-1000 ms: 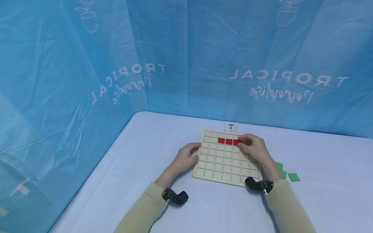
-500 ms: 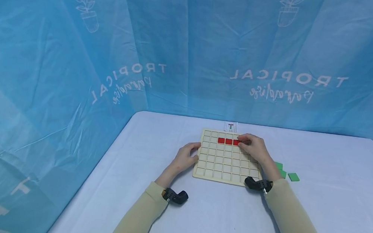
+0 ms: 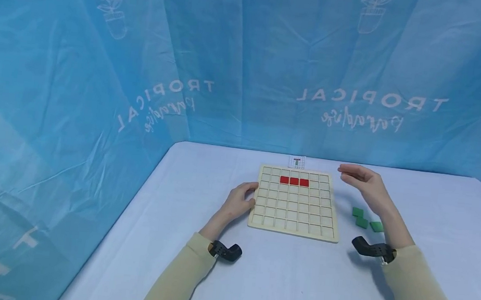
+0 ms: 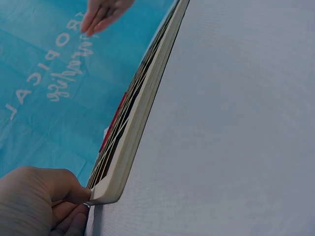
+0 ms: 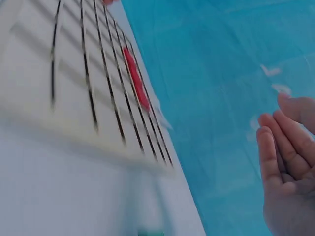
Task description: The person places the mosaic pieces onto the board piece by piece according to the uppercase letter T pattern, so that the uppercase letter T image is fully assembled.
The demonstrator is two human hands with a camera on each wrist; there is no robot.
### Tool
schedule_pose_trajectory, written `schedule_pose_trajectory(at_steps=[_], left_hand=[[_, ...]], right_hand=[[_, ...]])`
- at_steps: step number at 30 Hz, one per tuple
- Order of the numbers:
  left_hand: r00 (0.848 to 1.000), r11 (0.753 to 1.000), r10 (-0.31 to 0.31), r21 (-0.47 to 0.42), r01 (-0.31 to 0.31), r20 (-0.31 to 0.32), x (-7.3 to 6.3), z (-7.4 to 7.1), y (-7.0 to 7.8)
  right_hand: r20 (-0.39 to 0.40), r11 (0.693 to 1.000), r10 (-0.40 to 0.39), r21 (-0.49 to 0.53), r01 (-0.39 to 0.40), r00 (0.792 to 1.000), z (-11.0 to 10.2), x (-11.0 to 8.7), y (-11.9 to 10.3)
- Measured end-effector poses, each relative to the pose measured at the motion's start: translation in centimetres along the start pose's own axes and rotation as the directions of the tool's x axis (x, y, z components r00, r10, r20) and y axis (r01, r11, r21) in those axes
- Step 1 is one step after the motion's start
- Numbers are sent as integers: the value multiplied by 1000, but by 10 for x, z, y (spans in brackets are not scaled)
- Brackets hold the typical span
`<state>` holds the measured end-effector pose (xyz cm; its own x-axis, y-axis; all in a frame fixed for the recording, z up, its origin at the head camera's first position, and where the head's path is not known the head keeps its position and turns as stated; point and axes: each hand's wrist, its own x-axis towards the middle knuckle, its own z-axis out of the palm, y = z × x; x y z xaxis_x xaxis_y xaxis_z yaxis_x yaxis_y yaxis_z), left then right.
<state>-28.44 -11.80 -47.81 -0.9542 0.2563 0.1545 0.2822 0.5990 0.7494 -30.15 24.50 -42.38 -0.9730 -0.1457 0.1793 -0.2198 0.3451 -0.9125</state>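
A pale wooden grid board [image 3: 292,204] lies flat on the table. Three red square tiles [image 3: 294,181] sit side by side in one row of cells near its far edge. My left hand [image 3: 236,203] holds the board's left edge; the left wrist view shows the thumb and curled fingers at the board's rim [image 4: 129,147]. Beyond the board's far right corner, my right hand [image 3: 367,185] is raised above the table. Its fingers [image 5: 290,147] are loosely bent with nothing between them in the right wrist view. Green tiles [image 3: 361,223] lie below it, right of the board.
A small printed card [image 3: 297,162] with a T-shaped pattern on a grid lies behind the board. The table has a white cloth [image 3: 280,279]. Blue printed curtains [image 3: 265,75] stand behind and at the left. Each wrist wears a black camera mount [image 3: 226,251].
My right hand has let go of the rightmost red tile, which stays in its cell, and has moved right, off the board. The left hand keeps its place at the board's edge.
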Motion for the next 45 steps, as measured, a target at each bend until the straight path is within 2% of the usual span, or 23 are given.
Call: schedule_pose_trajectory(at_steps=[6,11,15,18,25,33,39,45], left_hand=[[1000,1000,-1,-3,1,-6,-1,1,-1],[1000,1000,8,-4,-8,-2,-1,1,-1],[1000,1000,8,-1,-8,-6,-1,1,-1],[1000,1000,1,4,-1,-7,-1,0,-2],[1000,1000,9,-8,-9,1,-1,0,-3],[1000,1000,19,-12,-19,-7,-1,1,0],[1000,1000,5,-3,-5,0,-1,1,-1],[1000,1000,12,1,-12,-2,-2,0,1]], right_hand=[[-5,992,46,-115,-46,999,-44,-37,12],[52,991,113,-77,-109,992,-71,-67,23],[98,992,98,-84,-90,990,-80,-84,37],[116,990,86,-122,-72,989,-80,-90,47],[130,977,116,-196,-89,985,-77,-96,64],[141,967,58,-253,-21,988,-74,-101,65],[108,943,-12,-330,47,994,-68,-102,65],[53,923,-40,-380,57,998,-62,-101,67]])
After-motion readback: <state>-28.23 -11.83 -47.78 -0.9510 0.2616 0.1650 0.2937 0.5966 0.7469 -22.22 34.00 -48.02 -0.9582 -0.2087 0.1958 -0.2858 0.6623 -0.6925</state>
